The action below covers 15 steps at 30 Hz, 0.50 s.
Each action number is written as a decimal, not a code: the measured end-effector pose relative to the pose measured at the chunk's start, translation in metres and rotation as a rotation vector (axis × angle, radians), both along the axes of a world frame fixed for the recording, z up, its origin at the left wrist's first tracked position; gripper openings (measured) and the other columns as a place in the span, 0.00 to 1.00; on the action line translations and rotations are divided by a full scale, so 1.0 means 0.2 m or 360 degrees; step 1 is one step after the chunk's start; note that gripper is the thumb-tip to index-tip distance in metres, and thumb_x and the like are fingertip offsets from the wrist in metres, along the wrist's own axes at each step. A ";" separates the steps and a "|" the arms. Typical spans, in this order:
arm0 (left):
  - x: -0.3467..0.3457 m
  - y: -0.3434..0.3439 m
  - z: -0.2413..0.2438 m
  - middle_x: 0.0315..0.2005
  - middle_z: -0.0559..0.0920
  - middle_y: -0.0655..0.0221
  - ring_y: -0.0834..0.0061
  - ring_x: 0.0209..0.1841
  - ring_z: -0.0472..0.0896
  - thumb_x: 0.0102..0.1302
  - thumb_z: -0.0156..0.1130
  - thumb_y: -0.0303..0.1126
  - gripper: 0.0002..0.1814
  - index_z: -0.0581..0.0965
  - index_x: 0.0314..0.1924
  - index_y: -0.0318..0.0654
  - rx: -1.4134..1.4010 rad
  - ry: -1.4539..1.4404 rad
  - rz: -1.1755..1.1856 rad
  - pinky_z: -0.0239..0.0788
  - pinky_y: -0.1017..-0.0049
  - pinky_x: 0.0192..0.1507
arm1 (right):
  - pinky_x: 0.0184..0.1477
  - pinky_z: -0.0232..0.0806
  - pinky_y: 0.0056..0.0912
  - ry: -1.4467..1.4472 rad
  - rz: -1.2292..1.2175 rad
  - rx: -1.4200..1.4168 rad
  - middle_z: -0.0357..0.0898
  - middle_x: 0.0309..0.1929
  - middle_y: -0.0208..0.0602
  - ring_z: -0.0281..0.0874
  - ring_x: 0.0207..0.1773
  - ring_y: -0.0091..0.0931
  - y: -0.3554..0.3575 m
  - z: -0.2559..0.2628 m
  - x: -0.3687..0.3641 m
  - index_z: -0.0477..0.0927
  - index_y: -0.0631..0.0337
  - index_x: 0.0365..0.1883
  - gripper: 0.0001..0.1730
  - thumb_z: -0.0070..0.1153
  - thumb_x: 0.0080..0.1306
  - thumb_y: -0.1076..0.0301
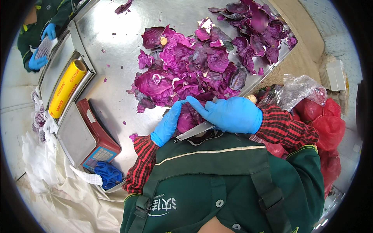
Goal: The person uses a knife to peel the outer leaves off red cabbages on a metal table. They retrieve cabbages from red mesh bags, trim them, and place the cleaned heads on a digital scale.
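Both my hands wear blue gloves and meet over a red cabbage [188,118] close to my apron. My left hand [168,122] cups the cabbage's left side. In my right hand [230,113] is a knife [195,131], its blade pointing left along the near side of the cabbage; the handle is hidden by the hand. The right index finger reaches over the top of the cabbage, near the left fingertips. Just beyond my hands lies a wide heap of loose purple cabbage leaves [186,70] on the steel table [116,78].
A second leaf pile [259,35] lies at the table's far right corner. On the left stand a red weighing scale [87,131], a yellow film roll [68,87] and a blue cloth [107,174]. Red bags [326,125] sit at right. Another person's gloved hands [39,59] hold netting at upper left.
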<state>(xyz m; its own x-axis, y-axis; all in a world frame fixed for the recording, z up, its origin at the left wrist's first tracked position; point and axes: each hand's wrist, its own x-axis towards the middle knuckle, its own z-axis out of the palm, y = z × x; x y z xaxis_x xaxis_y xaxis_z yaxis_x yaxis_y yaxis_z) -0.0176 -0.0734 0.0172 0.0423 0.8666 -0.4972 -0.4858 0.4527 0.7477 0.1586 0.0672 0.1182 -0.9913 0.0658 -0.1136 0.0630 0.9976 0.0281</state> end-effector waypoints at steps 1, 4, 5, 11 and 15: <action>0.00 0.01 -0.01 0.62 0.70 0.63 0.72 0.62 0.69 0.78 0.36 0.49 0.28 0.64 0.66 0.35 0.0058 0.0134 -0.0082 0.57 0.72 0.67 | 0.11 0.60 0.31 0.0006 -0.0005 0.0046 0.66 0.20 0.28 0.69 0.17 0.23 0.00 -0.01 0.01 0.58 0.49 0.72 0.39 0.50 0.60 0.68; -0.01 0.02 -0.09 0.60 0.72 0.58 0.70 0.62 0.70 0.79 0.34 0.43 0.25 0.66 0.64 0.33 0.0277 0.0549 -0.0262 0.58 0.73 0.66 | 0.11 0.61 0.31 0.0073 0.0010 0.0124 0.66 0.22 0.29 0.70 0.17 0.24 0.02 -0.01 0.05 0.63 0.55 0.69 0.35 0.49 0.61 0.68; -0.02 0.02 -0.11 0.60 0.72 0.58 0.69 0.62 0.70 0.79 0.34 0.43 0.25 0.66 0.64 0.33 0.0339 0.0669 -0.0318 0.58 0.73 0.66 | 0.11 0.62 0.31 0.0103 0.0022 0.0140 0.67 0.24 0.29 0.70 0.17 0.25 0.02 0.00 0.06 0.64 0.57 0.68 0.33 0.48 0.61 0.68; -0.01 0.10 -0.03 0.59 0.72 0.58 0.70 0.60 0.72 0.76 0.39 0.37 0.21 0.65 0.64 0.36 0.0345 0.0435 -0.0394 0.62 0.68 0.64 | 0.13 0.64 0.29 0.0062 0.0100 -0.0046 0.68 0.26 0.28 0.74 0.21 0.26 0.02 0.06 0.08 0.68 0.43 0.66 0.31 0.48 0.61 0.67; -0.02 0.14 -0.05 0.58 0.73 0.58 0.67 0.60 0.73 0.73 0.44 0.34 0.22 0.65 0.64 0.37 0.0593 0.0939 -0.0677 0.63 0.68 0.63 | 0.18 0.67 0.32 -0.0071 0.0302 -0.0412 0.73 0.33 0.31 0.78 0.24 0.28 0.13 0.03 0.07 0.68 0.42 0.61 0.25 0.47 0.64 0.66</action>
<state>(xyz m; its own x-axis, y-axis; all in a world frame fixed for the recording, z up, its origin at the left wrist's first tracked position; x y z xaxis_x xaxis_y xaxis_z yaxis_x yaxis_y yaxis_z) -0.0208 -0.0463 0.0077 0.2264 0.9482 -0.2229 0.1920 0.1809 0.9646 0.1735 0.0926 0.1251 -0.9768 -0.1568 -0.1460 -0.1207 0.9658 -0.2294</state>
